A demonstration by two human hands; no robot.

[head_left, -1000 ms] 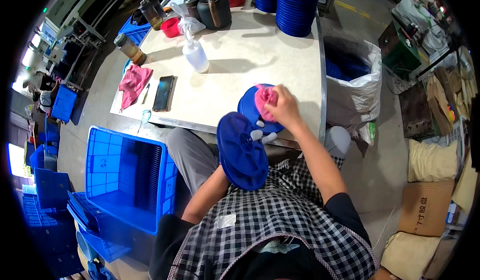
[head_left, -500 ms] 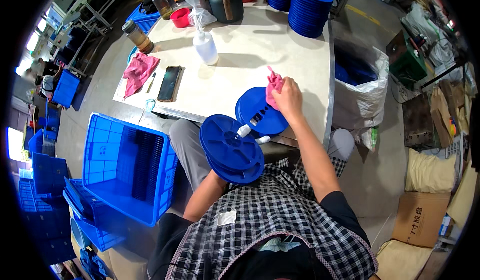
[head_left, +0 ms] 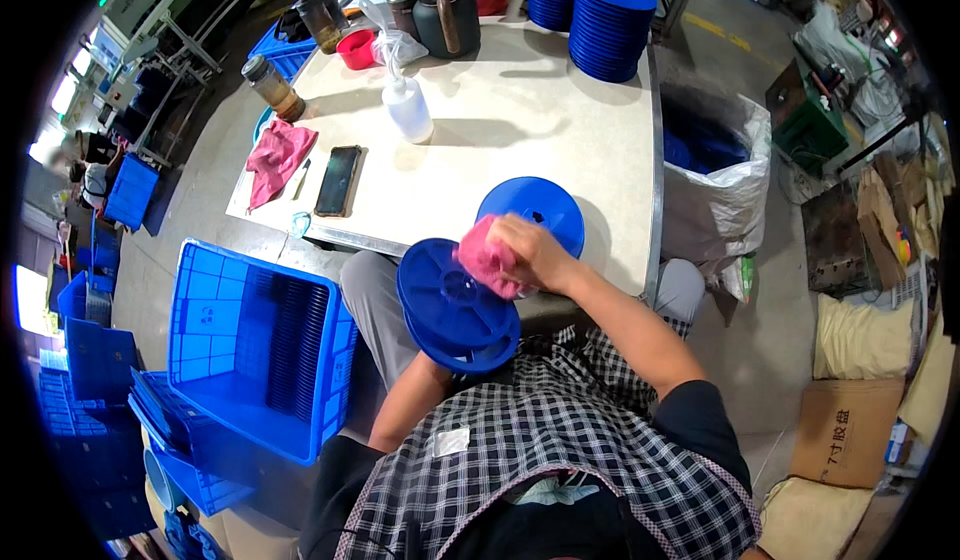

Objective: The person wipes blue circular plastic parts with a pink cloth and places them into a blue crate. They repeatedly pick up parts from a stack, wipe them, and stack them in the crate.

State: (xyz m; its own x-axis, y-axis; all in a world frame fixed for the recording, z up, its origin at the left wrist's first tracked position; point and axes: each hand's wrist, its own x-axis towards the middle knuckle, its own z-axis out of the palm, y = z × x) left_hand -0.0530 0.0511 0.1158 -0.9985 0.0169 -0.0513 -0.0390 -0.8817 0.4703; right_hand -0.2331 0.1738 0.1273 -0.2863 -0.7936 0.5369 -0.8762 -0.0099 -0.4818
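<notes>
My left hand (head_left: 432, 371), mostly hidden beneath it, grips a blue plastic reel (head_left: 450, 300), tilted above my lap. Two round flanges show, the upper one with cut-outs around its hub. A crumpled pink cloth (head_left: 487, 257) is bunched in my right hand (head_left: 532, 250), whose fingers close over it. Cloth and hand lie over the right part of the held reel and hide its edge. Just beyond them, another blue reel (head_left: 545, 200) lies flat at the near edge of the table (head_left: 390, 195).
Stacks of blue reels (head_left: 612, 35) stand at the table's far right. A squeeze bottle (head_left: 408, 110), phone (head_left: 338, 180), second pink cloth (head_left: 280, 158) and dark kettle (head_left: 447, 20) are on it. Left is a blue crate (head_left: 215, 335) containing reels; right, a white sack (head_left: 715, 210).
My right hand has brought the pink cloth from the reel on the table to the held reel. White-covered fingertips seen earlier beside the held reel are now hidden.
</notes>
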